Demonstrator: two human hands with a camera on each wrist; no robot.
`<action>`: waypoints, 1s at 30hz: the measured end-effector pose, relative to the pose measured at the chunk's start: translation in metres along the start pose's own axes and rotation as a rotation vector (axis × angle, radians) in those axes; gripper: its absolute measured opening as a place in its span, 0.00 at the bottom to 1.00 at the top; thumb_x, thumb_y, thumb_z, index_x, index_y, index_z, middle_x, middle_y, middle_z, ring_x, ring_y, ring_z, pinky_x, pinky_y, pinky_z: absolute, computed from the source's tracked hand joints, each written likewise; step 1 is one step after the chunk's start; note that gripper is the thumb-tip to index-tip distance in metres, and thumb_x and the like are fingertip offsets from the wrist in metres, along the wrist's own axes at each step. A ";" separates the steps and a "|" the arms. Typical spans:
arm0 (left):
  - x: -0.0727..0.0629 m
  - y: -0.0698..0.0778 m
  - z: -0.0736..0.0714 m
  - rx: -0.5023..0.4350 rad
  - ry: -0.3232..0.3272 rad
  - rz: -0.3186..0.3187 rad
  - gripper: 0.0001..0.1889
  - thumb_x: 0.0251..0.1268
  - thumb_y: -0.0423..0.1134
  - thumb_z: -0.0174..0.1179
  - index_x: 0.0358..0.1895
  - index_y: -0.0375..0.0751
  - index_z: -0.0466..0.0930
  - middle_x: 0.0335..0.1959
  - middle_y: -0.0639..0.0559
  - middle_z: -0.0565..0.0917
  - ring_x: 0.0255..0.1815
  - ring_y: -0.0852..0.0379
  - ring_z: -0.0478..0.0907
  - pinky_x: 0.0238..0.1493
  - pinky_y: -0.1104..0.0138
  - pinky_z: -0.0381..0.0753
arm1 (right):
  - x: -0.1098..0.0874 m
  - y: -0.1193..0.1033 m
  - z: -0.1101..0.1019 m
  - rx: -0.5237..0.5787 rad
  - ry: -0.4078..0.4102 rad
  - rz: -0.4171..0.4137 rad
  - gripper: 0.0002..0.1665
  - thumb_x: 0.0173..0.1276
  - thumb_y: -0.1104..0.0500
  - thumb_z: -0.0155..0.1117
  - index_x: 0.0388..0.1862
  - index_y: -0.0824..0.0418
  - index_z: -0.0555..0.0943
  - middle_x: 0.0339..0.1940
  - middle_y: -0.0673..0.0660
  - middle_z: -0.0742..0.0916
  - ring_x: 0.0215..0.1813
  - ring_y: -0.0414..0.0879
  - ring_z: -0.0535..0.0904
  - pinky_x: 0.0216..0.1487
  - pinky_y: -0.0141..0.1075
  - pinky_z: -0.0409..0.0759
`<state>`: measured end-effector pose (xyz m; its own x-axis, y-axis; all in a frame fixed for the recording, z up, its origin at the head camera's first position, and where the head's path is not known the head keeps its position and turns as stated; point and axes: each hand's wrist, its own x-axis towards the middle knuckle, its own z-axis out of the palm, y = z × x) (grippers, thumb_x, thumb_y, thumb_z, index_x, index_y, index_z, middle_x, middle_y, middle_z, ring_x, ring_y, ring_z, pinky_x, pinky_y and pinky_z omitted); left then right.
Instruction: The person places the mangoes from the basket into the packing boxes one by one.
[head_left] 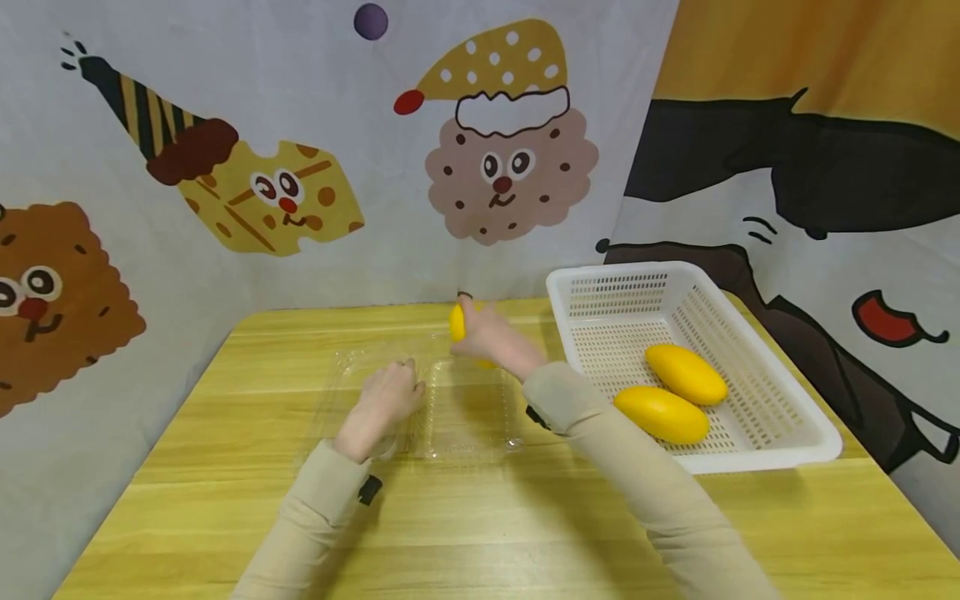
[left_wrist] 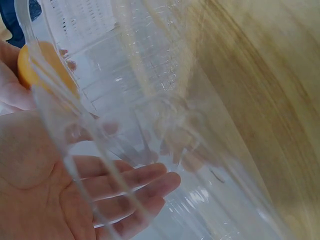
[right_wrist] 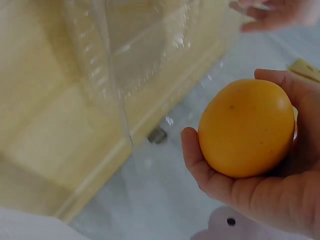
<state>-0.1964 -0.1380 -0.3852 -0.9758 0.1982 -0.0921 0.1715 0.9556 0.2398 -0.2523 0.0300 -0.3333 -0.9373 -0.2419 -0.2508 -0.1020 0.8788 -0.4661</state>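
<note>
My right hand (head_left: 491, 337) grips a yellow mango (right_wrist: 247, 127) above the far part of a clear plastic clamshell box (head_left: 468, 421). The right wrist view has the thumb and fingers curled round the mango's sides. In the head view that hand hides most of the fruit. My left hand (head_left: 386, 398) is at the left half of the open box, beside the fold. Its fingers (left_wrist: 142, 180) look nearly straight in the left wrist view, partly seen through the clear plastic. Whether they touch the plastic is unclear.
A white perforated plastic basket (head_left: 765, 454) stands on the right side of the wooden table (head_left: 480, 533). Two mangoes (head_left: 686, 373) lie inside it. Behind the table hangs a cloth (head_left: 390, 267) printed with cartoon figures.
</note>
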 end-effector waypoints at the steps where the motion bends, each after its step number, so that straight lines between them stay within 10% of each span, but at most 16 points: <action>1: 0.000 0.000 0.000 -0.001 0.001 0.000 0.18 0.67 0.39 0.53 0.51 0.24 0.73 0.36 0.37 0.80 0.19 0.56 0.69 0.17 0.70 0.68 | 0.000 -0.001 0.004 -0.001 -0.012 0.005 0.56 0.62 0.50 0.65 0.78 0.49 0.40 0.74 0.74 0.55 0.40 0.53 0.80 0.33 0.38 0.82; 6: 0.001 -0.002 0.000 0.005 0.008 0.003 0.18 0.67 0.39 0.53 0.49 0.25 0.74 0.35 0.38 0.79 0.21 0.53 0.71 0.19 0.68 0.71 | 0.000 -0.005 0.018 -0.039 -0.036 0.036 0.57 0.61 0.46 0.65 0.78 0.48 0.39 0.76 0.72 0.50 0.53 0.61 0.78 0.63 0.56 0.72; 13: 0.001 -0.002 0.000 0.013 0.011 0.002 0.19 0.68 0.40 0.53 0.52 0.25 0.73 0.39 0.36 0.80 0.22 0.53 0.71 0.20 0.67 0.72 | -0.001 -0.009 0.034 -0.027 -0.083 0.012 0.57 0.61 0.50 0.65 0.78 0.51 0.40 0.73 0.72 0.59 0.45 0.54 0.79 0.41 0.43 0.84; 30: 0.002 -0.002 0.000 0.018 0.017 0.003 0.21 0.68 0.41 0.54 0.55 0.25 0.72 0.38 0.36 0.81 0.22 0.53 0.72 0.19 0.66 0.73 | -0.001 -0.008 0.059 -0.080 -0.125 0.042 0.51 0.66 0.42 0.59 0.77 0.55 0.44 0.69 0.69 0.67 0.58 0.60 0.76 0.58 0.52 0.78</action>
<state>-0.1982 -0.1396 -0.3862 -0.9774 0.1977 -0.0747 0.1769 0.9587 0.2226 -0.2314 -0.0009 -0.3797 -0.8931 -0.2492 -0.3746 -0.0945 0.9179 -0.3853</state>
